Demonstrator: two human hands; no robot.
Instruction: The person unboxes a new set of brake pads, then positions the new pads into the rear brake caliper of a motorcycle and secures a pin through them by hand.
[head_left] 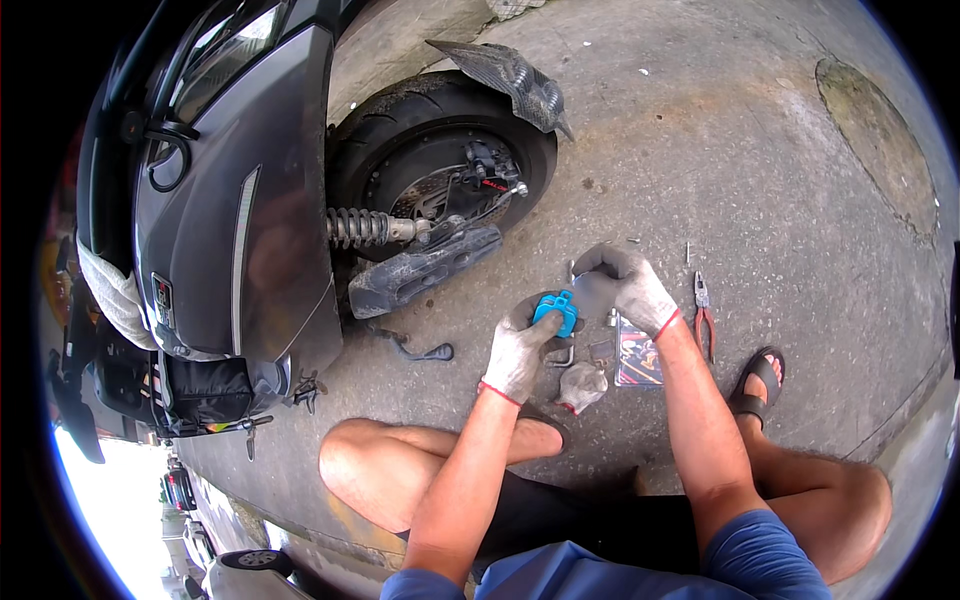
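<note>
My left hand [521,345], in a white work glove with dark fingers and a red cuff, grips a pair of blue brake pads [556,312] just above the concrete. My right hand [632,285], gloved alike, is up and to the right of the pads. Its fingers are pinched, and a small, thin, light-coloured piece [574,268] shows at their tips, too small to name. A blurred grey patch lies below those fingers. The scooter's wheel [445,160] stands ahead to the left, with its brake caliper [490,160] and disc showing.
Pliers with red handles [704,310] lie on the right, beside a thin metal pin [687,252]. Near my hands are a printed package [640,358] and a crumpled glove [582,386]. The scooter body [270,200] fills the left; a dark lever [425,351] rests by it.
</note>
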